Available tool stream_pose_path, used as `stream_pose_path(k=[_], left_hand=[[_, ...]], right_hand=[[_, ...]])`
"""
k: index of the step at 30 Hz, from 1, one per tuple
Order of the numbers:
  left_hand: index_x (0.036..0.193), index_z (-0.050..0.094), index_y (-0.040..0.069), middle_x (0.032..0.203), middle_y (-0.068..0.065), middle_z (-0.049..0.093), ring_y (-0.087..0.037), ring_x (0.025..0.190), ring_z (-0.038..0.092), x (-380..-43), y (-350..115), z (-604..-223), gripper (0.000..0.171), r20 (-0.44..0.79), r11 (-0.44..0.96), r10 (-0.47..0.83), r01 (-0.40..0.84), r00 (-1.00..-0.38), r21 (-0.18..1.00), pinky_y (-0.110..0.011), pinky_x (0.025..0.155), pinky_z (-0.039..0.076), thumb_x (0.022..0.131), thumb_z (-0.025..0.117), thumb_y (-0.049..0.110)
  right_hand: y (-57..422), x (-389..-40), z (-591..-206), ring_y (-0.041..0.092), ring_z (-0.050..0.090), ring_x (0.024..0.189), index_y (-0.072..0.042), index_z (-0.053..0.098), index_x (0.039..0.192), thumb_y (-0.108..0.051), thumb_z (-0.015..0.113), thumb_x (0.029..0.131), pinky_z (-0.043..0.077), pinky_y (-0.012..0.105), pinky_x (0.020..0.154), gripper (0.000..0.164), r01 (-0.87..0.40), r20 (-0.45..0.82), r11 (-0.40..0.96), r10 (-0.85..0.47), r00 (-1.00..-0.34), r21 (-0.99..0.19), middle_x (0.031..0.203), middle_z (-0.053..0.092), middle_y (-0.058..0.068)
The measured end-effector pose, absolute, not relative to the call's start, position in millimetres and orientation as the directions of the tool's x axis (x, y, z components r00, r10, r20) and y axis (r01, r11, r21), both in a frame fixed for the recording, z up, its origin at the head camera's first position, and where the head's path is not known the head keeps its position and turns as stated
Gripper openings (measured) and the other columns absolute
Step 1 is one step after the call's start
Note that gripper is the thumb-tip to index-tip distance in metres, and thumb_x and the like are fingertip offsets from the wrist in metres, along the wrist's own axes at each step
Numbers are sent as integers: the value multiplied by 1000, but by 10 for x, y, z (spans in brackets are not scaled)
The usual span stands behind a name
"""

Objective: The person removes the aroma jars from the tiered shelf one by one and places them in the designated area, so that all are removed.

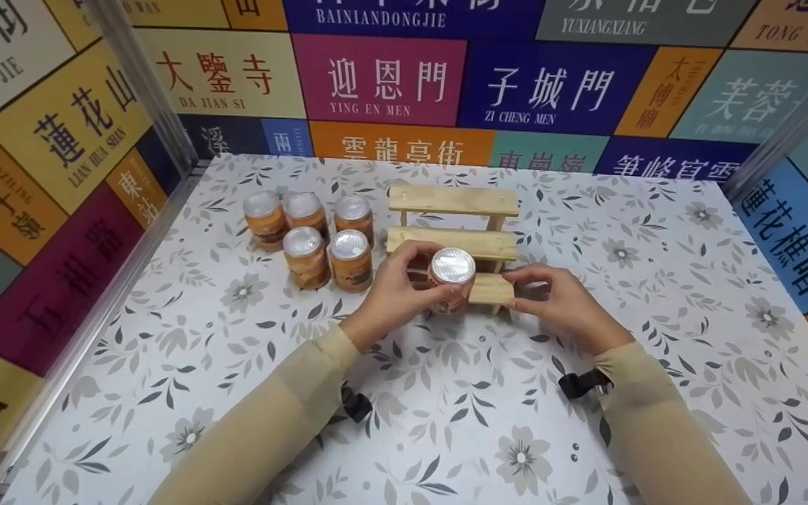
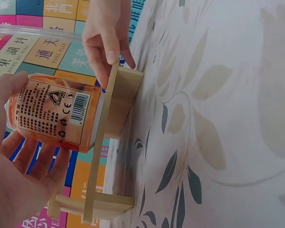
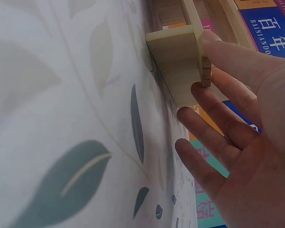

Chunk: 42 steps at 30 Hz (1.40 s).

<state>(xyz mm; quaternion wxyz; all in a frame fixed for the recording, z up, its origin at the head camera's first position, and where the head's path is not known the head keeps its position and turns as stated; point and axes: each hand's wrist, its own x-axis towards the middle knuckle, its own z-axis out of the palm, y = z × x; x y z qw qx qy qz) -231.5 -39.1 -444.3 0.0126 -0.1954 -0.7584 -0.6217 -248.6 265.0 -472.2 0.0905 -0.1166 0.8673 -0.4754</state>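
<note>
My left hand (image 1: 398,291) grips an orange-labelled jar (image 1: 453,268) with a silver lid, thumb on the near side and fingers round the far side. In the left wrist view the jar (image 2: 57,111) shows a barcode on its label, and its base is right at the lowest plank (image 2: 103,128). The jar stands upright at the front step of a three-tier wooden stand (image 1: 481,243). At the step's right end, my right hand (image 1: 562,300) pinches the plank (image 3: 202,52), thumb on top and index finger beneath. The other right fingers are spread apart.
Several matching jars (image 1: 304,247) with silver lids stand in a group left of the stand. A white tablecloth (image 1: 446,421) with a grey leaf print covers the table. Panels with printed signs (image 1: 379,81) rise along the back and sides.
</note>
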Motion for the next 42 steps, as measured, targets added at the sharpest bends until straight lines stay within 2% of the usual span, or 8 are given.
stream_pose_path(k=[3, 11, 18, 22, 27, 31, 42], left_hand=[[130, 62, 10, 122, -8, 63, -25, 114, 62, -2258, -458, -4442, 57, 251, 134, 291, 299, -923, 945, -41, 96, 59, 80, 90, 18], [128, 64, 11, 120, -8, 64, -22, 111, 60, -2141, -701, -4394, 57, 241, 123, 272, 282, -932, 951, -42, 95, 58, 78, 91, 14], [128, 64, 10, 121, -7, 64, -22, 108, 61, -2132, -861, -4322, 58, 255, 123, 219, 286, -942, 950, -41, 95, 56, 77, 91, 11], [128, 64, 9, 122, -7, 66, -22, 109, 63, -2098, -977, -4240, 59, 265, 141, 153, 286, -952, 948, -41, 96, 55, 76, 91, 11], [129, 64, 7, 125, -8, 65, -23, 113, 61, -2086, -1166, -4160, 58, 281, 123, 79, 289, -956, 949, -34, 94, 55, 78, 91, 11], [129, 63, 7, 123, -9, 64, -22, 111, 60, -2090, -1322, -4083, 57, 286, 110, 26, 287, -958, 952, -29, 90, 54, 79, 90, 11], [130, 62, 1, 121, -8, 62, -21, 110, 59, -2102, -1744, -3967, 58, 325, 127, -145, 308, -934, 943, -25, 90, 57, 79, 89, 6]], right_hand=[[2650, -2477, -4742, 36, 67, 116, -12, 71, 128, -19, 84, 87, 53, 49, 104, 44, -124, -39, 530, -286, -957, -839, 136, 66, 11], [2680, -2500, -4739, 31, 68, 115, -12, 71, 128, -19, 84, 87, 57, 34, 99, 44, -136, -21, 512, -290, -957, -848, 136, 65, 10], [2695, -2516, -4738, 28, 66, 114, -6, 71, 127, -16, 84, 87, 56, 42, 102, 42, -163, 6, 481, -311, -950, -861, 130, 68, 13], [2675, -2501, -4761, 30, 67, 115, -7, 71, 127, -17, 84, 87, 56, 41, 102, 43, -142, -13, 487, -301, -954, -862, 133, 66, 13], [2643, -2482, -4776, 34, 66, 118, -9, 71, 128, -17, 83, 88, 55, 45, 103, 43, -142, -22, 508, -303, -953, -849, 136, 65, 12], [2630, -2490, -4762, 35, 64, 120, -6, 70, 129, -13, 83, 88, 53, 51, 105, 44, -161, -4, 499, -313, -950, -851, 134, 66, 15], [2634, -2499, -4721, 33, 65, 116, -7, 72, 125, -15, 83, 88, 56, 47, 102, 40, -204, 30, 502, -332, -943, -841, 126, 69, 15]])
